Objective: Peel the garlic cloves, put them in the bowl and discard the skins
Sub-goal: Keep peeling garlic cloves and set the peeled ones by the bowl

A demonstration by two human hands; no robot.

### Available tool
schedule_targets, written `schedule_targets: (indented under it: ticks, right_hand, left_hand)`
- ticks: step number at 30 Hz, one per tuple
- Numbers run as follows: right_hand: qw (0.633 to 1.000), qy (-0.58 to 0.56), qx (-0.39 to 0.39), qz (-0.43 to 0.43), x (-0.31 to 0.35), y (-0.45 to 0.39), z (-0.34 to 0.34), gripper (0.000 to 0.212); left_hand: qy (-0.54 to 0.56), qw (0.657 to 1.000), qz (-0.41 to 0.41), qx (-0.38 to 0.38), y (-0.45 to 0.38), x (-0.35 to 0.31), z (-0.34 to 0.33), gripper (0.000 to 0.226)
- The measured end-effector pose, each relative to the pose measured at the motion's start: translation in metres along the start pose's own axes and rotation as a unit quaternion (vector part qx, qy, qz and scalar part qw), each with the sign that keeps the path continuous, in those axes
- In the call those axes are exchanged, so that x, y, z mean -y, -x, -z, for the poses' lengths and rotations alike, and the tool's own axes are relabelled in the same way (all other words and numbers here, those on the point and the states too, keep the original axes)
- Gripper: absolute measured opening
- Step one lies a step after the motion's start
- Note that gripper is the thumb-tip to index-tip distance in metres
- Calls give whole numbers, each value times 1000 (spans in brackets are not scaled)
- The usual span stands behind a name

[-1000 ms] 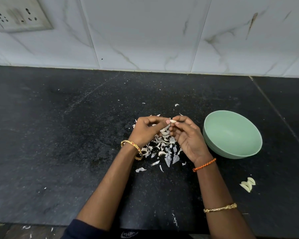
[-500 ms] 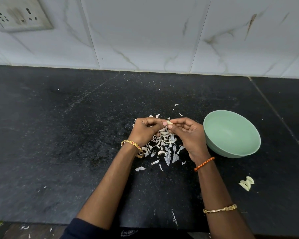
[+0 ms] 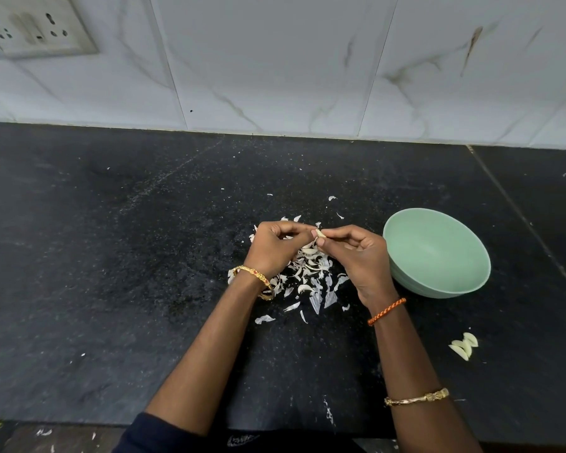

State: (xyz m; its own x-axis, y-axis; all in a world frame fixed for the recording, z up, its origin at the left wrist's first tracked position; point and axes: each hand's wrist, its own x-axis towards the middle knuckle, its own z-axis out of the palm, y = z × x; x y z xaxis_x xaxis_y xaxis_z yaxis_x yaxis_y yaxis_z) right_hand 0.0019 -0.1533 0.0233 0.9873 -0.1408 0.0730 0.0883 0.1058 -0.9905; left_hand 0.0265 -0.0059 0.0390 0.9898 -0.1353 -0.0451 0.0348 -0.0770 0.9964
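Note:
A small pale garlic clove [image 3: 321,233] is pinched between my left hand [image 3: 275,248] and my right hand [image 3: 360,256], fingertips meeting above the black counter. Directly under the hands lies a pile of white garlic skins [image 3: 311,276]. A mint-green bowl [image 3: 438,282] stands just right of my right hand; the part of its inside that I see holds nothing. A few peeled cloves [image 3: 464,346] lie on the counter at the near right, in front of the bowl.
The black stone counter [image 3: 111,256] carries scattered skin flecks. A white marble-tiled wall [image 3: 275,60] runs along the back, with a socket plate [image 3: 33,27] at the upper left. A seam [image 3: 520,217] crosses the counter to the right of the bowl.
Both hands stay together over the skin pile; the fingers have shifted slightly on the clove, and the right hand's fingers have curled closer.

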Motion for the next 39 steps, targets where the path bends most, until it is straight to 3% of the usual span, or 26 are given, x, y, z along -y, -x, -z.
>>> schedule_targets:
  ticks: [8,18,22,28,37,39]
  right_hand:
    - [986,126,-55,99,-14,-1,-8,20]
    - [974,83,-127,169,-18,3,-21,20]
    - [975,85,-129,161,-18,2,-19,20]
    - [977,81,-112,160,-18,2,-17,22]
    - [973,103,-75,191,-20,3,-16,21]
    - [976,88,-71,189,-19,4,-17,20]
  left_hand:
    - [-2,999,11,-43,-3,1,-3,15]
    - [26,995,1,-95,-2,-3,-10,16]
    - [33,997,39,-58,-1,-9,-6,5]
    - [30,997,64,-7,1,-14,2,19]
    - [4,996,85,-31,-1,-12,2,7]
    - [-6,996,91,-23,-2,-12,1,15]
